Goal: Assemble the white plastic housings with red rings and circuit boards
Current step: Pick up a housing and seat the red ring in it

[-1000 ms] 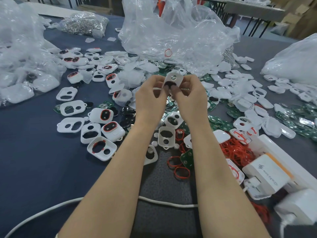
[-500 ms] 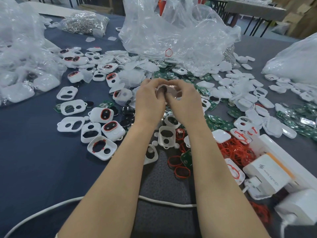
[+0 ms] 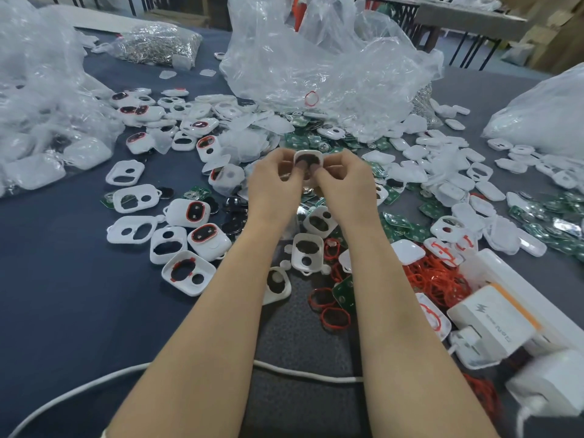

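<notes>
Head view: left hand and right hand pinch white housing; clear bag holds one red ring

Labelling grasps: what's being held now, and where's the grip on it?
A white housing, held up by both hands: left hand pinches its left edge, right hand its right edge.

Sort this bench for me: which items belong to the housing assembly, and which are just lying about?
Job:
- held housing, pinched by left hand and right hand
- loose housings
- red rings
- green circuit boards

Lying about:
- white charger
- white cable
- crumpled clear bag
- bag of metal parts
</notes>
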Available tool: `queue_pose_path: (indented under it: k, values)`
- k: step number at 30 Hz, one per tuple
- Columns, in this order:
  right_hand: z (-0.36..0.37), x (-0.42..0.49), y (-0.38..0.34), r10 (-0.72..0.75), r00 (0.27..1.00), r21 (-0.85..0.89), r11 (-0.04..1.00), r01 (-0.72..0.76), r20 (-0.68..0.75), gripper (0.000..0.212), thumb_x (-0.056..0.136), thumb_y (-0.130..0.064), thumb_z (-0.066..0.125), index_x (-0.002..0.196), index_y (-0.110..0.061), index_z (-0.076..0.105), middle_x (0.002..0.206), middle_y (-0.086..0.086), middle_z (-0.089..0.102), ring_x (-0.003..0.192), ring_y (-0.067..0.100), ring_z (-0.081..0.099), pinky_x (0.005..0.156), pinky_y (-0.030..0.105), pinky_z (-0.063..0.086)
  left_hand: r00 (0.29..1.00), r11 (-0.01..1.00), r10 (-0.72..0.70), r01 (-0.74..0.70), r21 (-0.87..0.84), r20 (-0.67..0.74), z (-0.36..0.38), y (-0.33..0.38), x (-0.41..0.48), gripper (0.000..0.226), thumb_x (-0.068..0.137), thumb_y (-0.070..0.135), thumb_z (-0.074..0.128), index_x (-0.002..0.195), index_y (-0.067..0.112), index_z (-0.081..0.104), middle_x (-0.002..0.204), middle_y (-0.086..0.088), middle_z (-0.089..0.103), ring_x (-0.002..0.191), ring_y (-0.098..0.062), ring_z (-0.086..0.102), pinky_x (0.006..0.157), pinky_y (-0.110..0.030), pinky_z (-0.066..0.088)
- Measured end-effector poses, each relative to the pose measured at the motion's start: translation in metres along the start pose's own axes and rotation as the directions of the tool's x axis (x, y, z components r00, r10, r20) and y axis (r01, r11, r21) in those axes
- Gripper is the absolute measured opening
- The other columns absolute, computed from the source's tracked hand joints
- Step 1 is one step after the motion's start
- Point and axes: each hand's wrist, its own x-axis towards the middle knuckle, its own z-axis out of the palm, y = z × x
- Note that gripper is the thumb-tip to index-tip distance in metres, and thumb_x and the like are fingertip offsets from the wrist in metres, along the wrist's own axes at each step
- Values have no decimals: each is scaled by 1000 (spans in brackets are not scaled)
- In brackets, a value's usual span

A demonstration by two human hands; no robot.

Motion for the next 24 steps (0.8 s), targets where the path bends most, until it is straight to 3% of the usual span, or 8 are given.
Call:
queue_pose_path:
  k: [5, 8, 11, 14, 17, 20, 22, 24]
  values:
    - [1, -6, -5, -87, 996, -55, 995, 86, -20, 11, 89, -20, 63, 100, -19, 60, 86, 3, 71, 80, 16, 65, 75, 28, 50, 999, 999, 25, -24, 32, -34, 0, -1, 1, 10, 95, 11, 56, 91, 20, 60, 84, 4, 67, 86, -17, 67, 83, -39, 56]
    - [-10, -4, -9, -29, 999, -100, 995, 32, 33, 25, 88, -25, 66, 110, -18, 58, 90, 1, 70, 81, 14, 66, 77, 26, 52, 998, 1000, -21, 20, -17, -64, -1, -2, 2, 8, 95, 13, 56, 91, 20, 59, 87, -5, 71, 84, -21, 69, 81, -43, 57]
    - [-34, -4, -17, 102, 986, -252, 965, -66, 134, 9, 88, -15, 66, 94, -13, 60, 86, 2, 69, 70, 11, 69, 74, 32, 59, 994, 998, -57, 55, -32, -97, -3, -6, 6, 8, 96, 19, 56, 89, 23, 58, 91, -8, 72, 84, -26, 70, 71, -40, 54]
    - [-54, -11, -24, 278, 881, -518, 854, -45, 382, 7, 87, -11, 66, 80, -12, 65, 75, 5, 71, 61, 12, 67, 68, 31, 61, 993, 996, -76, 72, -46, -93, -3, -8, 9, 14, 96, 17, 56, 85, 25, 58, 90, -7, 71, 81, -24, 70, 63, -35, 51]
    - [-58, -28, -29, 346, 780, -650, 753, 101, 522, 7, 84, -25, 71, 82, -20, 66, 72, -3, 70, 58, 8, 61, 58, 23, 54, 991, 987, -104, 93, -132, -83, -1, -7, 8, 9, 95, 12, 57, 91, 19, 59, 81, -3, 69, 66, -10, 67, 59, -24, 56]
    - [-53, -45, -29, 304, 761, -671, 707, 223, 573, 17, 81, -34, 73, 87, -23, 63, 79, -11, 59, 67, 4, 55, 58, 20, 43, 985, 964, -152, 128, -234, -85, -1, -5, 7, 8, 95, 10, 57, 96, 18, 56, 71, 5, 66, 54, -4, 63, 44, -12, 46]
    - [-44, -52, -32, 194, 786, -605, 750, 266, 587, 18, 81, -31, 73, 90, -25, 59, 77, -14, 52, 71, 7, 53, 57, 18, 38, 979, 951, -185, 155, -267, -90, -3, -3, 6, 8, 95, 11, 57, 100, 17, 54, 72, 3, 66, 57, -8, 63, 36, -10, 38]
    - [-30, -55, -36, 90, 808, -570, 754, 326, 582, 14, 82, -23, 70, 92, -23, 60, 81, -12, 54, 82, 15, 55, 64, 22, 42, 974, 944, -201, 165, -286, -101, -4, -3, 6, 8, 95, 11, 57, 102, 15, 54, 75, 1, 66, 59, -12, 64, 34, -10, 35]
